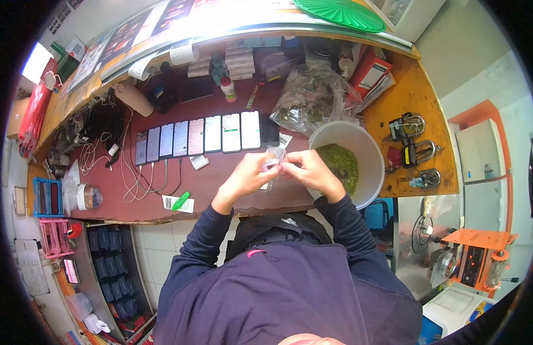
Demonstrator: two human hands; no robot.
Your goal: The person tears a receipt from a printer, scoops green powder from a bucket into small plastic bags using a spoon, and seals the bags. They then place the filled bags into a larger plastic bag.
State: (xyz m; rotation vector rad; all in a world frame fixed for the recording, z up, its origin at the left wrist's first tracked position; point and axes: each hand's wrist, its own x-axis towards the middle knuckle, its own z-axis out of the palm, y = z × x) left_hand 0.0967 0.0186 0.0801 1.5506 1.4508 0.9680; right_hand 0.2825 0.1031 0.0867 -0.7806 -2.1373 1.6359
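Note:
A small clear plastic bag (275, 154) is pinched between my two hands over the front of the red-brown table (220, 183). My left hand (249, 172) has its fingers closed on the bag's left side. On the other side, my right hand (312, 171) grips the bag between thumb and fingers. Close by my right hand stands a white bucket (374, 167) holding chopped green stuff (340, 164). A row of several lit phones (213, 134) lies just beyond my left hand.
Behind the bucket sits a large clear bag (312, 92) with greenish contents. White cables (128, 172) trail at the left, near a green highlighter (181, 200) on a paper slip. Padlocks (418, 152) lie on the wooden ledge at right. A small bottle (227, 89) stands at the back.

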